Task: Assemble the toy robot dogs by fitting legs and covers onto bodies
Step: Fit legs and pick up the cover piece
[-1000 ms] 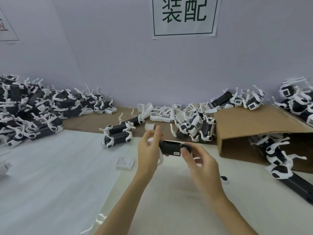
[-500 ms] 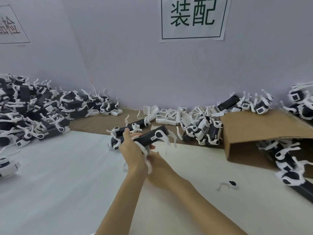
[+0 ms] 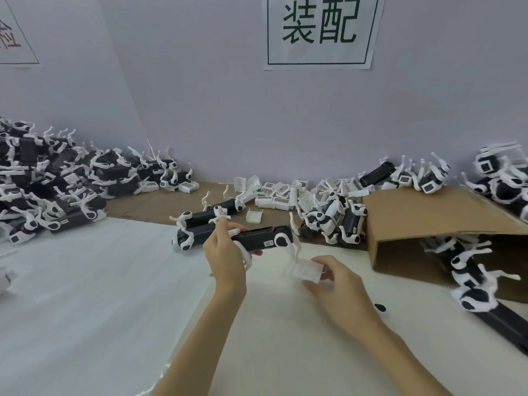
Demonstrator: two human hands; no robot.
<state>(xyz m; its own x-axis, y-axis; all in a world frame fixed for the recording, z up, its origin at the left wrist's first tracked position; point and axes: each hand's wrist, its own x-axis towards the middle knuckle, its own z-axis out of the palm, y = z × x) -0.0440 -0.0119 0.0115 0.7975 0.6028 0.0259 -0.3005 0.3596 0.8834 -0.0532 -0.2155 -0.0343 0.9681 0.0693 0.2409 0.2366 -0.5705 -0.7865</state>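
Above the white tabletop (image 3: 85,281), our left hand (image 3: 225,252) gripped a black dog body (image 3: 260,241) with legs already on, while our right hand (image 3: 334,284) pinched a white cover (image 3: 307,270), seemingly not yet fitted. Finished-looking dogs (image 3: 51,184) were heaped left; loose covers (image 3: 280,195) lay behind. Open room lay near us, with a cardboard box (image 3: 428,224) crowding the right.

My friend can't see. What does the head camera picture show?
A person's left hand holds a black toy dog body with white legs above a white table, while the right hand pinches a small white plastic cover. Piles of toy dogs line the wall.
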